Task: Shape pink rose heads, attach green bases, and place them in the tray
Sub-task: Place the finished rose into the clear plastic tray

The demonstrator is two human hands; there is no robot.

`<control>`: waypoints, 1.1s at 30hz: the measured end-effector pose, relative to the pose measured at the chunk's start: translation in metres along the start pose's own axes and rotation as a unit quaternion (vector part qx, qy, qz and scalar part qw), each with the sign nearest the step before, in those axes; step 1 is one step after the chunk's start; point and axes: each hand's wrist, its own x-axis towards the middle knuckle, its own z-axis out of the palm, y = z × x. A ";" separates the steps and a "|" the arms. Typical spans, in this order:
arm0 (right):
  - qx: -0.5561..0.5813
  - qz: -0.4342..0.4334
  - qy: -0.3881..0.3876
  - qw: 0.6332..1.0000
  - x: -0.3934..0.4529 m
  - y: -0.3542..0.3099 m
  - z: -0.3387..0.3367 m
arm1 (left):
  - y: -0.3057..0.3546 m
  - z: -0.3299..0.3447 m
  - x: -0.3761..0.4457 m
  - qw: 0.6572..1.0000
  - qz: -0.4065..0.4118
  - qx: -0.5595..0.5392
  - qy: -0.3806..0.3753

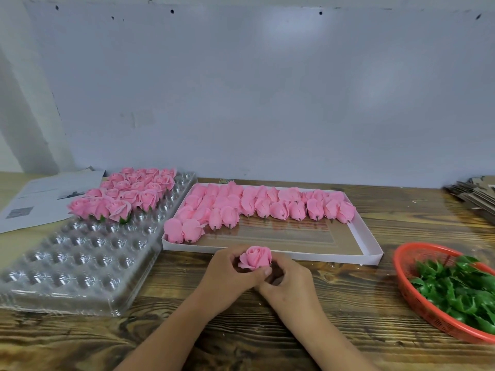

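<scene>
A pink rose head point(255, 257) sits upright between both my hands, just in front of the white box. My left hand point(233, 274) wraps its left side and my right hand point(288, 282) grips its lower right; its underside is hidden. The white shallow box point(369, 243) holds several closed pink buds point(267, 204) with short stems. To the left, a clear plastic dimpled tray point(80, 263) carries several finished roses point(126, 196) with green bases at its far end. A red mesh basket point(417, 303) at the right holds green bases point(460, 285).
Printed paper sheets point(40, 199) lie at the far left behind the tray. A stack of flat cardboard point(476, 196) sits at the far right. A pale wall closes off the back of the wooden table point(241, 330).
</scene>
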 end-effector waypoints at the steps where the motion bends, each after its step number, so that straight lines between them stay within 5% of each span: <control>1: 0.005 0.000 -0.009 1.000 0.000 0.000 0.001 | 0.001 -0.002 0.000 1.000 -0.005 -0.009 0.000; 5: 0.018 0.017 -0.038 0.999 0.001 0.005 0.002 | 0.016 -0.023 0.003 0.996 -0.009 -0.042 0.080; 14: 0.025 0.004 -0.034 0.999 -0.001 0.007 0.000 | 0.014 -0.161 0.043 0.937 -0.085 0.173 0.291; 21: 0.019 -0.002 -0.031 0.999 0.001 0.011 0.001 | -0.025 -0.206 0.048 0.901 -0.148 0.315 0.259; 33: 0.007 -0.012 -0.040 0.999 0.000 0.008 0.000 | -0.035 -0.216 0.047 0.881 -0.183 0.365 0.238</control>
